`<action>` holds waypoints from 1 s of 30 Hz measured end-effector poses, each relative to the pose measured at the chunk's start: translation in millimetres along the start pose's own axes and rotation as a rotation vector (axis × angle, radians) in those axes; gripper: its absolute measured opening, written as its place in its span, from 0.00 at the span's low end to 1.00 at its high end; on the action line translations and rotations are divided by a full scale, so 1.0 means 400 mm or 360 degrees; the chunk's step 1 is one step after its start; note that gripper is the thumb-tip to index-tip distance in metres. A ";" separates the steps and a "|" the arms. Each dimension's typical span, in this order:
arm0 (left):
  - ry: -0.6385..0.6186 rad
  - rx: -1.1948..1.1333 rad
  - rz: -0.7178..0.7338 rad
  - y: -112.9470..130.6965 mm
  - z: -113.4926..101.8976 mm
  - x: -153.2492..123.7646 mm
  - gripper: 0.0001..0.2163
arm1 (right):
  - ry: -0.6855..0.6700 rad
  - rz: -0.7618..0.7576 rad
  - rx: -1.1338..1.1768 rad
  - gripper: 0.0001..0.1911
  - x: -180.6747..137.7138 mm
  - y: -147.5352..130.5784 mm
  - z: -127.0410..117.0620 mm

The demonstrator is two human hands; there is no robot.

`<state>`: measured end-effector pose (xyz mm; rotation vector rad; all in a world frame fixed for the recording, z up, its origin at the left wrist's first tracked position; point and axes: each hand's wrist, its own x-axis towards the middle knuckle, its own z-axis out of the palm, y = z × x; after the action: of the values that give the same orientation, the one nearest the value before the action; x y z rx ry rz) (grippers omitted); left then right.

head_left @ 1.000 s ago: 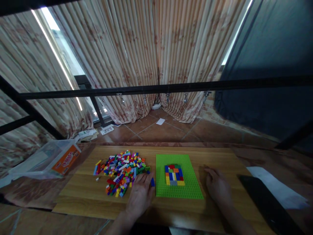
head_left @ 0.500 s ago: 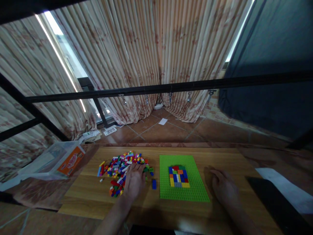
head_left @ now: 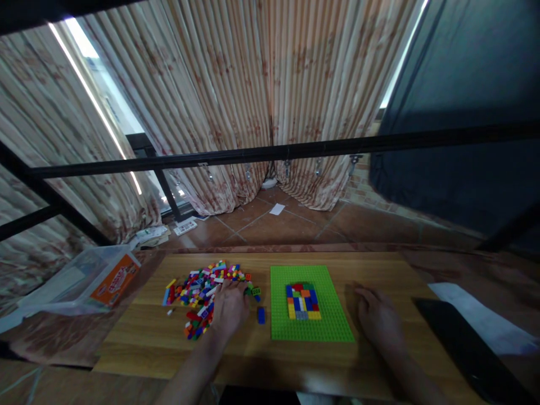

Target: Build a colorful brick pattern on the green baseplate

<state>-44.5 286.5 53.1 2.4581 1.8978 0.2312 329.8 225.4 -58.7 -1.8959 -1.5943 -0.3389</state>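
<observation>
Left hand (head_left: pixel 230 309): lying palm down over the right part of the loose bricks (head_left: pixel 194 296); its fingertips are disappearing among them, so I'm not managing to see whether they are pinching one.
Right hand (head_left: pixel 378 315): resting on the wooden table (head_left: pixel 139 340) beside the baseplate's right edge, fingers loosely curled and parted, nothing showing in it; my two hands are lying well apart.
Loose bricks: spreading in a heap on the table's left; I'm judging them light, hard and a bit slippery against each other, so I'm favouring one at a time, by opposite sides.
Blue brick (head_left: pixel 261 315): lying alone between my left hand and the baseplate, touching neither; its long sides are offering the surest pinch.
Green baseplate (head_left: pixel 333 318): lying flat between my hands; I'm guessing it's thin, light and fairly stiff, best held by its bare rim.
Brick panel (head_left: pixel 304 302): sitting near the baseplate's middle; I'm expecting stiffness, but weak seams under prying.
</observation>
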 end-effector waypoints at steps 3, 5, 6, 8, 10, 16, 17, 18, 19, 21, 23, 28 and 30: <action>-0.0020 0.0085 -0.0010 0.020 -0.012 0.006 0.12 | -0.0010 0.0015 -0.0015 0.15 0.001 -0.002 0.001; -0.0025 0.0104 -0.0013 0.030 -0.016 0.009 0.12 | -0.0006 0.0025 -0.0011 0.15 0.001 -0.002 0.003; -0.0030 0.0114 -0.0014 0.034 -0.017 0.010 0.11 | -0.0006 0.0027 -0.0004 0.15 0.001 -0.003 0.004; -0.0048 0.0148 -0.0018 0.038 -0.017 0.012 0.11 | -0.0009 0.0033 0.0016 0.15 0.002 -0.004 0.005; -0.0064 0.0190 -0.0017 0.037 -0.016 0.013 0.11 | -0.0010 0.0043 0.0028 0.16 0.002 -0.005 0.005; -0.0005 0.0212 0.0003 0.024 -0.022 0.022 0.12 | 0.0016 0.0059 0.0035 0.16 0.005 -0.013 0.001; 0.0024 0.0193 -0.0007 0.023 -0.026 0.023 0.12 | 0.0015 0.0060 0.0046 0.16 0.006 -0.015 -0.001; 0.0054 0.0155 -0.0022 0.025 -0.031 0.024 0.13 | 0.0013 0.0063 0.0058 0.16 0.007 -0.017 -0.003; 0.0081 0.0087 -0.0036 0.028 -0.035 0.024 0.13 | 0.0014 0.0070 0.0068 0.15 0.008 -0.020 -0.005; 0.0113 -0.0182 -0.0054 0.042 -0.039 0.022 0.14 | 0.0014 0.0091 0.0083 0.16 0.010 -0.025 -0.009; 0.0099 -0.0598 -0.0047 0.068 -0.032 0.018 0.14 | 0.0005 0.0112 0.0089 0.16 0.011 -0.029 -0.015; -0.0068 -0.1382 -0.0098 0.166 0.024 0.016 0.11 | -0.0035 0.0126 0.0104 0.16 0.015 -0.036 -0.027; -0.0121 -0.1452 -0.0119 0.204 0.043 0.023 0.11 | -0.0038 0.0118 0.0096 0.16 0.016 -0.036 -0.030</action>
<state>38.7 275.7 46.1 1.7383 1.3798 0.7782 319.8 224.2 -41.7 -1.9139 -1.5283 -0.2348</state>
